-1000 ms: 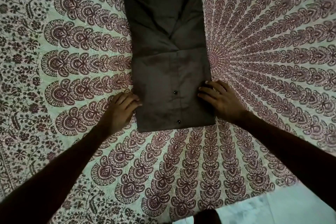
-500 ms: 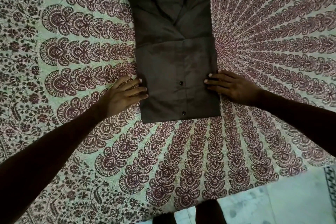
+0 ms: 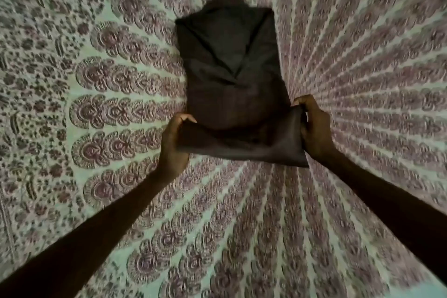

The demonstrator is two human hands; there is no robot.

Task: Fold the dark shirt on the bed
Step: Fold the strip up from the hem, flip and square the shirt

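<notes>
Dark brown folded cloth shirt [image 3: 229, 68] lies on the mauve-printed bedspread [image 3: 96, 109], long axis running six to twelve. Left hand [image 3: 173, 150] pinches its seven-o'clock corner, right hand [image 3: 313, 133] the five-o'clock one; near edge raised, far end dead ahead at twelve.

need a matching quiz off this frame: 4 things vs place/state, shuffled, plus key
Things
1. left hand
2. right hand
3. dark brown folded cloth shirt
4. pale green bedspread with maroon floral print

States
A. lies spread under everything else
B. grips the shirt's near right corner
C. near edge raised off the bed, far end lying down
D. grips the shirt's near left corner

Pairs: 1-D, 2-B, 3-C, 4-A
</notes>
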